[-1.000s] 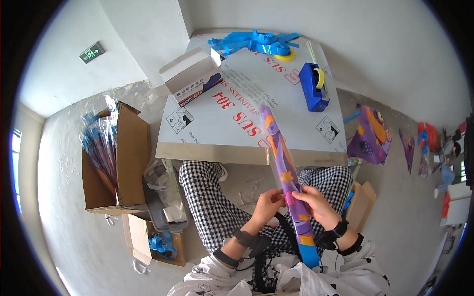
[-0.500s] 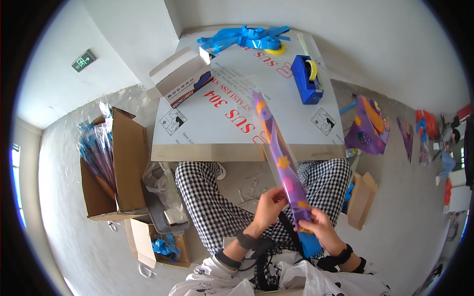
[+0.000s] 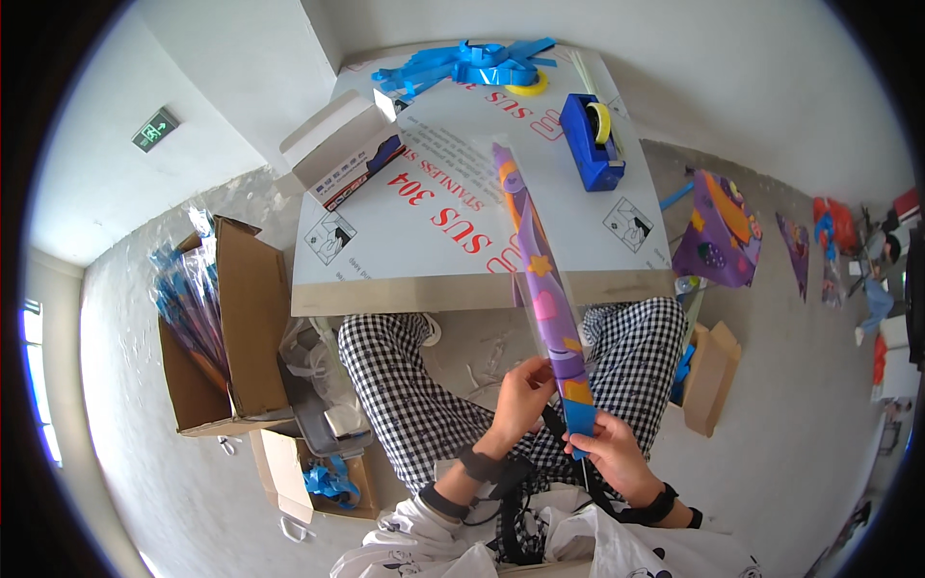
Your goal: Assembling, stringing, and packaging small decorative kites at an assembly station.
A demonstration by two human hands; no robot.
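Over my lap and the near table edge slants a long, rolled purple sheet (image 3: pixel 546 306) with orange and pink shapes, inside a clear plastic sleeve (image 3: pixel 511 207). Its lower end is a blue band (image 3: pixel 579 418), with a thin dark strand or rod below it. My right hand (image 3: pixel 617 455) pinches that blue end between thumb and fingers. Beside the roll's lower part, my left hand (image 3: pixel 523 397) is closed with its fingertips at the sleeve's edge; the exact grip is partly hidden.
The table (image 3: pixel 385 294) carries a blue tape dispenser (image 3: pixel 592 144), an open white box (image 3: pixel 342 154), blue strips (image 3: pixel 482 65) and a yellow tape roll (image 3: pixel 528 85). A carton (image 3: pixel 255 328) of sleeved rolls stands left; smaller cartons flank my legs. Purple patterned pieces (image 3: pixel 718 231) lie right.
The purple roll has shifted up and away from me, farther along the sleeve. My right hand now grips the blue end, which earlier stuck out below it. My left hand has barely moved.
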